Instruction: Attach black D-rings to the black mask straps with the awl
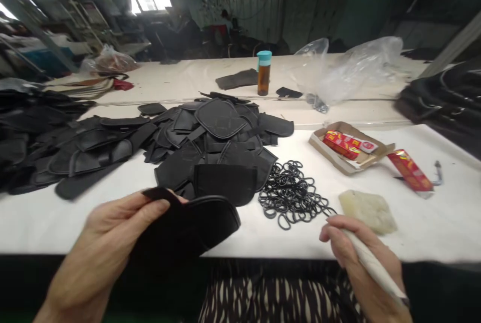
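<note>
My left hand pinches a curved black padded piece with a piped edge by its upper left corner, thumb on top. The piece hangs over the front edge of the table. Held like a pen in my right hand is a slim tool with a white handle; its tip is too small to make out. Just beyond those fingertips lies a heap of black D-shaped rings. A large pile of similar black pieces rises behind the piece in my left hand.
A pale yellowish block sits beside my right hand. Behind it are a cardboard tray with red packets and another red box. More black pieces spread leftward. Farther back stand a bottle and clear plastic bags.
</note>
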`<act>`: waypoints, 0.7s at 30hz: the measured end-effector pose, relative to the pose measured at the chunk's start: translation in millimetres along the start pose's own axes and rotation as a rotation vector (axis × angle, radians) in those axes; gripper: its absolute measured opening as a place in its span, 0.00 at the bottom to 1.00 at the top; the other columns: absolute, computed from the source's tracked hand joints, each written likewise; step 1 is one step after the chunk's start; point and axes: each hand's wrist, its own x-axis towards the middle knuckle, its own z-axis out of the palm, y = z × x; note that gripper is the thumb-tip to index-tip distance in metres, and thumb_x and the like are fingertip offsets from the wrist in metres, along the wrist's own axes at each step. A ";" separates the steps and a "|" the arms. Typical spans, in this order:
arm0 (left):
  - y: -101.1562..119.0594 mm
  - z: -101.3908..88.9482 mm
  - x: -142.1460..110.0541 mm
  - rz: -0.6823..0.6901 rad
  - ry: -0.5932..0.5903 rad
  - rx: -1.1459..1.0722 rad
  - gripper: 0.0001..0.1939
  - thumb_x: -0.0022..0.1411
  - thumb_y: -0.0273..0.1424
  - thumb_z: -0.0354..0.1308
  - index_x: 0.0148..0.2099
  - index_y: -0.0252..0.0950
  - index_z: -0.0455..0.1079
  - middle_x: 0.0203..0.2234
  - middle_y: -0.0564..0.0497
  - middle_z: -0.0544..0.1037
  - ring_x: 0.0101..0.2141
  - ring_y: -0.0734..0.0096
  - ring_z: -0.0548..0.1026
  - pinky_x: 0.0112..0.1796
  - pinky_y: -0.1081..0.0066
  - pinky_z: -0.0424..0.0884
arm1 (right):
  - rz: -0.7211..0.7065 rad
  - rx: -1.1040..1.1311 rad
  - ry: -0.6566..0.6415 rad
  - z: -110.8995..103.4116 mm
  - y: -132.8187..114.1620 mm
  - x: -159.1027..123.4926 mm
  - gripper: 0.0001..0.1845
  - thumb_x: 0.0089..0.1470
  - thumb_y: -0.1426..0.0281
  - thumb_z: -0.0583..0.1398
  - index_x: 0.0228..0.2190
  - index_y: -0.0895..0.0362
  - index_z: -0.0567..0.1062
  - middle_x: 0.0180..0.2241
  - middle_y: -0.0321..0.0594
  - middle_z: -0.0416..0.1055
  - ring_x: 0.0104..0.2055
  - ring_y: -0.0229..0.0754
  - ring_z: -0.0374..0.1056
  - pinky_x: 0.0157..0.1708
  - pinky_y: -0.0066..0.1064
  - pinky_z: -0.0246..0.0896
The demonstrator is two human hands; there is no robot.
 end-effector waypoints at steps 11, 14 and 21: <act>-28.3 107.7 -14.9 0.871 -0.156 0.655 0.11 0.61 0.23 0.48 0.34 0.34 0.71 0.30 0.47 0.77 0.33 0.64 0.71 0.35 0.65 0.67 | -0.827 -0.392 -0.113 33.5 63.2 5.5 0.18 0.55 0.72 0.53 0.48 0.60 0.66 0.37 0.49 0.76 0.34 0.47 0.75 0.30 0.28 0.69; -34.9 114.3 -27.2 0.780 -0.211 0.628 0.11 0.61 0.22 0.47 0.35 0.35 0.71 0.27 0.49 0.75 0.28 0.69 0.71 0.29 0.71 0.67 | -0.960 -0.524 -0.194 52.4 72.0 15.2 0.23 0.51 0.79 0.48 0.49 0.63 0.65 0.45 0.54 0.73 0.40 0.48 0.74 0.30 0.27 0.69; -45.7 120.8 -36.1 0.159 -0.305 -0.010 0.13 0.61 0.29 0.48 0.34 0.37 0.74 0.20 0.53 0.72 0.21 0.74 0.70 0.27 0.74 0.66 | -0.908 -0.563 -0.199 65.6 68.5 21.4 0.24 0.45 0.81 0.49 0.46 0.59 0.67 0.39 0.50 0.74 0.30 0.45 0.74 0.23 0.26 0.67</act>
